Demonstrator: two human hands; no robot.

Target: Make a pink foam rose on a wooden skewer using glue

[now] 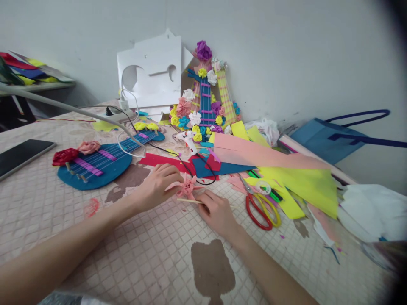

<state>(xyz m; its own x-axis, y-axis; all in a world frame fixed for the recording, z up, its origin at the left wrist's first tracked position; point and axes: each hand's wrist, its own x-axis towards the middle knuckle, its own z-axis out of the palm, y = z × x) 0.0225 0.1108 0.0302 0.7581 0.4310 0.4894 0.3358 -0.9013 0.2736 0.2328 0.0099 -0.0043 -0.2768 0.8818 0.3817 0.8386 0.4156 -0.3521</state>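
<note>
A pink paper flower (187, 186) with pointed petals is between my two hands over the table. The fingers of my left hand (160, 182) are closed on a petal at the flower's left side. My right hand (216, 210) is curled round a thin wooden stick (190, 201), whose end reaches left just below the flower. Whether the stick touches the flower I cannot tell. Behind them, a white glue gun (190, 142) stands among strips of red paper (167, 162) and blue paper (206, 167).
A blue toy guitar (112, 171) with paper flowers lies at left, near a phone (23, 154). Red scissors (258, 212) and yellow scissors lie right of my hands, beside yellow sheets (305, 188). Flower-covered guitars (206, 101) lean on the wall. A black cord (165, 149) crosses behind my hands.
</note>
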